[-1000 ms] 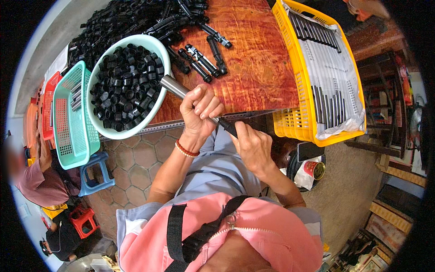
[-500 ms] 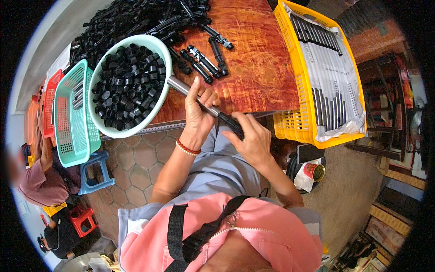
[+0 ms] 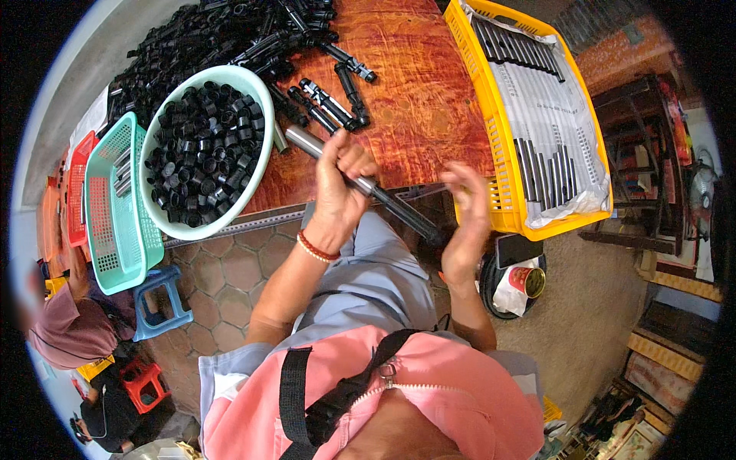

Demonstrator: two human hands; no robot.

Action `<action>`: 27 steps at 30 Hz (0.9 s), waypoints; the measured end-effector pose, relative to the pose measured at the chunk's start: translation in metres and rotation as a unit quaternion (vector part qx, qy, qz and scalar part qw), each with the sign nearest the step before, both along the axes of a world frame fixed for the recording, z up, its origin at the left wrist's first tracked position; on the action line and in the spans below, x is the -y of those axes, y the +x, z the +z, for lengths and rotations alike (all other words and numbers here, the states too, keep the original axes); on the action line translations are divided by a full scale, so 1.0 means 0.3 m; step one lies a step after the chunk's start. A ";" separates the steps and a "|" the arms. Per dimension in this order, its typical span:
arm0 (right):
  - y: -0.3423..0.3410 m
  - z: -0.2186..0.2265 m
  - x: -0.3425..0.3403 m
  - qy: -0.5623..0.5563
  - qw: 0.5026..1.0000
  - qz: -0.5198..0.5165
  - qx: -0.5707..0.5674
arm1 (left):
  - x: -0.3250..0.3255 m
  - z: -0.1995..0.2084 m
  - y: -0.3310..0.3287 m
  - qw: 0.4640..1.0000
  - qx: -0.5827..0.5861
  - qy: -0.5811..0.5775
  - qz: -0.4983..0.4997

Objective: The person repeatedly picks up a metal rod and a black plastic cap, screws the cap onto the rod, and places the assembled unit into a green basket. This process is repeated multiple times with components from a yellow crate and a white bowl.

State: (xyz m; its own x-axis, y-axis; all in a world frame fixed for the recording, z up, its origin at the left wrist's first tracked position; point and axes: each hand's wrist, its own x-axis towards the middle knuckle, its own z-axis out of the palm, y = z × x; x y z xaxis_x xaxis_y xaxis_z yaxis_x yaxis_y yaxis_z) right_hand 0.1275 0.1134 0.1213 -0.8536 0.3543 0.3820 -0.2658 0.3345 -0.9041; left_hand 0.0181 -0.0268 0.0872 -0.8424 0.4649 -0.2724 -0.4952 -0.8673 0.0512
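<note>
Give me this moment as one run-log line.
left hand: closed around silver-and-black tube | right hand: open near tube's black end, contact unclear | nearby: round basin of black caps; yellow crate

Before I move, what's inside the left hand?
The left hand grips a tube: silver shows to its left, mostly black to its right. The stretch under the fingers is covered and cannot be seen.

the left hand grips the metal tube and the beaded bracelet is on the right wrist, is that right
Not quite: the head view shows the beaded bracelet on the left wrist, not the right. The left hand does grip the metal tube.
</note>
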 end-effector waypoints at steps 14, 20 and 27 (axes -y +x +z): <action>-0.022 -0.037 0.009 0.030 0.994 -0.074 -0.076 | -0.048 0.002 0.004 1.000 0.002 0.001 -0.011; -0.081 -0.032 0.060 0.076 0.997 -0.005 -0.020 | -0.124 0.004 0.148 0.995 -0.015 -0.046 -0.083; -0.106 -0.084 0.086 -0.032 0.999 0.017 0.014 | -0.115 -0.019 0.154 0.997 0.040 -0.037 -0.063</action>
